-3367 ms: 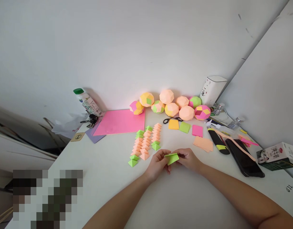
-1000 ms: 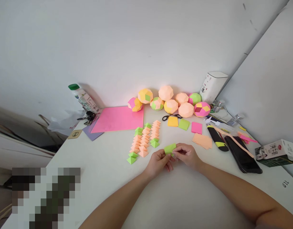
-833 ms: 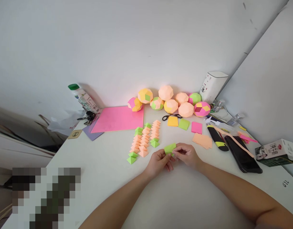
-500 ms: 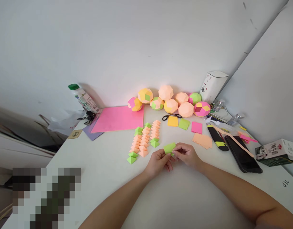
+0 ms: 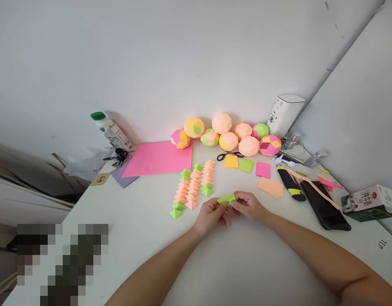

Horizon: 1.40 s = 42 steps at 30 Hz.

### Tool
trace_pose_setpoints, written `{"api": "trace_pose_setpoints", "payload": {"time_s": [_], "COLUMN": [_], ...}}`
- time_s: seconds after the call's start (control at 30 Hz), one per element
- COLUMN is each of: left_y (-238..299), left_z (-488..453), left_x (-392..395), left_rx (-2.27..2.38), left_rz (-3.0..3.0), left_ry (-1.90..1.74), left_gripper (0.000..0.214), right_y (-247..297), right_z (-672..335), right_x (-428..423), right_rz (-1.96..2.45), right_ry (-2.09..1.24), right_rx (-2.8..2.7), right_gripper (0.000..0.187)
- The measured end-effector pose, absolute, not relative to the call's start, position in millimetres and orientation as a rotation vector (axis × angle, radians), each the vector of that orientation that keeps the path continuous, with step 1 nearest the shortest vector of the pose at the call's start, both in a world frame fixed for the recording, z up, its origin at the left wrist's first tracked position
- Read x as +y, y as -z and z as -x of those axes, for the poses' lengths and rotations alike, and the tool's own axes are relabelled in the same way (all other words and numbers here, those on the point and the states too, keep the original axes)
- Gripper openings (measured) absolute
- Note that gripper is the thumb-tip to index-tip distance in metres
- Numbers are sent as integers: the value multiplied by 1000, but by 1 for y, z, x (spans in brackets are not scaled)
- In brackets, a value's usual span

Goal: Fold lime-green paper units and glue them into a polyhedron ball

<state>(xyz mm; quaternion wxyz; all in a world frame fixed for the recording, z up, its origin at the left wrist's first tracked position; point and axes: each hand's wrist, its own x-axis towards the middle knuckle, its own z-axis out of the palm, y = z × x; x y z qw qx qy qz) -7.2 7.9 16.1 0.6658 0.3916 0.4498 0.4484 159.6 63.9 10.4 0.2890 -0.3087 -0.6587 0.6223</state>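
Observation:
A small folded green paper piece [image 5: 227, 198] is pinched between both my hands just above the white table [image 5: 145, 225]. My left hand [image 5: 211, 216] grips its left end with closed fingers, and my right hand [image 5: 248, 205] grips its right end the same way. Just beyond my hands lie rows of folded orange and green paper units [image 5: 194, 187]. Flat paper squares sit farther back: yellow [image 5: 231, 162], green [image 5: 246, 165], pink [image 5: 263, 170] and an orange stack [image 5: 271, 187].
Several paper polyhedron balls [image 5: 229, 136] line the wall. A pink sheet [image 5: 157, 158], scissors [image 5: 224, 156], a bottle [image 5: 110, 131] and keys [image 5: 117, 157] lie at the back left. A phone [image 5: 325, 205], marker [image 5: 291, 184], milk carton [image 5: 371, 202] and white container [image 5: 285, 114] stand right.
The green paper has been turned and folded narrower between my fingers, now lying flatter and lower. Both hands stayed in nearly the same spot.

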Motion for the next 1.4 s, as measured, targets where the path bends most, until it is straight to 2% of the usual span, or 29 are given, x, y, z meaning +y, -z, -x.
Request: {"api": "trace_pose_setpoints", "payload": {"time_s": [0.7, 1.1, 1.4], "left_y": [-14, -12, -9], "left_z": [8, 8, 8], "left_x": [8, 7, 6], "left_rx": [1034, 1028, 1043], "left_rz": [-922, -1003, -985], "left_ry": [-956, -888, -915], "left_gripper": [38, 34, 33], "right_y": [-12, -10, -11], "right_z": [-160, -161, -161], "right_x": [63, 63, 60], "right_rz": [919, 873, 795], "right_ry": [-1601, -1602, -1641], "right_rx": [-1739, -1783, -1836], "right_gripper": [34, 33, 13]}}
